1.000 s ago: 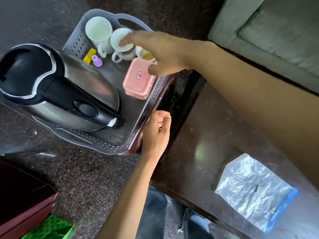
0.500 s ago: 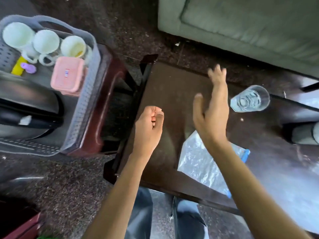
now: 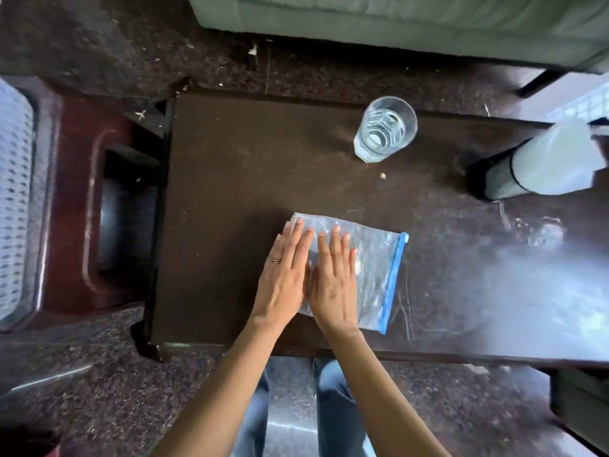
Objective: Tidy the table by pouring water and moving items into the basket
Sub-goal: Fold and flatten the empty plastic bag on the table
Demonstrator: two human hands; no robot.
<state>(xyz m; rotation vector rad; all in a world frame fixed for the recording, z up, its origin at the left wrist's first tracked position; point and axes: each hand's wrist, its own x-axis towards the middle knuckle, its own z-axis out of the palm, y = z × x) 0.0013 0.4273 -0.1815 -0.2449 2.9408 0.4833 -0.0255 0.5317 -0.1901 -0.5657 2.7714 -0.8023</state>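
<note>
Both hands, left (image 3: pixel 284 279) and right (image 3: pixel 334 281), lie flat with fingers spread on the clear blue-zippered plastic bag (image 3: pixel 372 272) on the dark wooden bench (image 3: pixel 237 192); sliding it carelessly could knock the water-filled clear glass tumbler (image 3: pixel 385 128) beyond the bag.

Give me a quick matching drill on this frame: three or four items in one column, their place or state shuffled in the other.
Items:
1. glass
2. zip bag
3. basket
4. left hand

Descriptions:
A. far left edge of view, on the red stand
B. flat under both palms
C. upright near the table's far edge, water inside
D. wears a ring

Pairs: 1-C, 2-B, 3-A, 4-D
</note>
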